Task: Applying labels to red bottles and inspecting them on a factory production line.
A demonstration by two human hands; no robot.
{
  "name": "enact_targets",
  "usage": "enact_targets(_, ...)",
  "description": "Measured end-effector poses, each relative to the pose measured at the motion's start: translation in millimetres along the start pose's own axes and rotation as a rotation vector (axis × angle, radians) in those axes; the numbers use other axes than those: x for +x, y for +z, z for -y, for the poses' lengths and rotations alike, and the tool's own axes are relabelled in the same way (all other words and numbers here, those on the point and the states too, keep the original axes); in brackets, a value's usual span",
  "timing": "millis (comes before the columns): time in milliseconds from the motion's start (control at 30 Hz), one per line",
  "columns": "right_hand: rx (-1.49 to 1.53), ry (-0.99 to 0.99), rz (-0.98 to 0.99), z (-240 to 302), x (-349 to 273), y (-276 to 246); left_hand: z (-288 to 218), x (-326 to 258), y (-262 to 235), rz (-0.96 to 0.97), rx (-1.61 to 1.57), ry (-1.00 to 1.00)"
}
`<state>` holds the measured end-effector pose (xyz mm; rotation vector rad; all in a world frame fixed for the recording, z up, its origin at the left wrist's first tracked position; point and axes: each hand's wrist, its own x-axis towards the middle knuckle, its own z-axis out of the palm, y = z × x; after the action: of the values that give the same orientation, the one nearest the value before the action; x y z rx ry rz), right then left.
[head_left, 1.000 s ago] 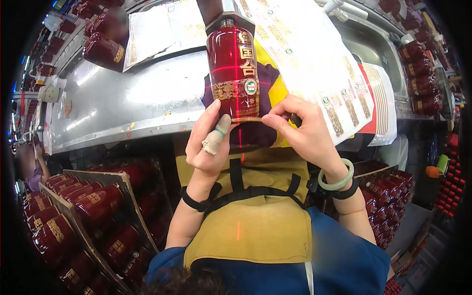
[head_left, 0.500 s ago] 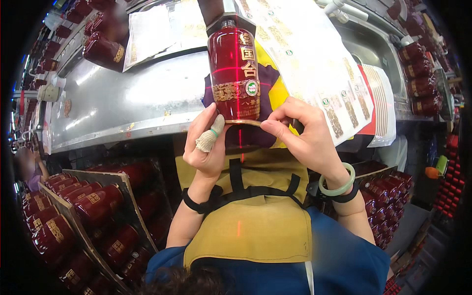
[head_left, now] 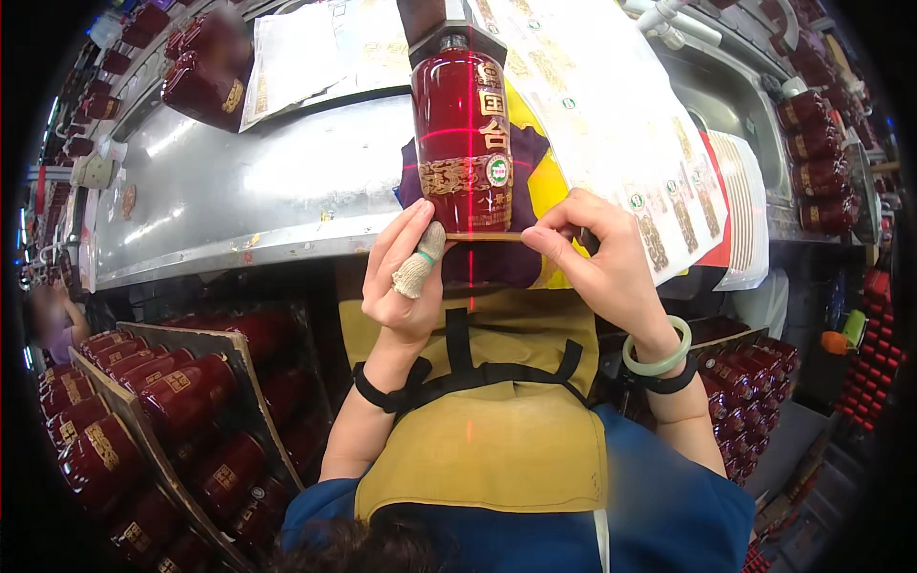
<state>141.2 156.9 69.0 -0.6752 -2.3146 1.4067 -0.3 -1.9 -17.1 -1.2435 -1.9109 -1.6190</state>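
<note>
A dark red glossy bottle (head_left: 449, 124) with gold lettering and a round white-green sticker lies on purple cloth (head_left: 492, 265), neck pointing away. Thin red light lines cross it. Along its base stretches a narrow gold-brown strip (head_left: 487, 237). My right hand (head_left: 597, 253) pinches the strip's right end between thumb and index finger. My left hand (head_left: 406, 272) is at the strip's left end, closed on it, its fingertips beside the bottle's lower left edge. A knitted finger cover (head_left: 417, 263) with a green band sits on the left thumb.
White sheets of gold labels (head_left: 583, 105) cover the bench to the right, over yellow cloth (head_left: 546, 186). A dark holder (head_left: 458, 33) stands at the bottle's neck. A metal sink (head_left: 735, 105) lies farther right. Racks of red bottles (head_left: 191, 382) flank me below the bench.
The strip, slightly bowed half a second ago, is now straighter. Both hands and the bottle appear a little farther right in view, and the right hand still pinches the strip's end.
</note>
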Motion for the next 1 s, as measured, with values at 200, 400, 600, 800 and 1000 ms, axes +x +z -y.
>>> enact_targets(200, 0.024, 0.012, 0.024, -1.0, -0.7, -0.1, -0.9, 0.1, -0.7, -0.001, 0.058, 0.007)
enact_targets(400, 0.016, 0.019, -0.002, -1.5, 1.9, 0.2, -1.0, -1.0, -6.2, 0.056, 0.08, 0.049)
enact_targets(600, 0.014, -0.004, 0.023, 3.3, 1.6, -1.7, 6.0, -1.4, -10.9, 0.058, -0.182, -0.244)
enact_targets(800, 0.005, -0.028, 0.009, 9.6, 0.6, 0.0, 10.4, 9.1, -14.6, 0.31, -0.344, -0.389)
enact_targets(1000, -0.001, -0.012, 0.002, 8.8, 0.1, 0.1, 7.3, 12.3, -13.8, 0.361, -0.558, -0.62)
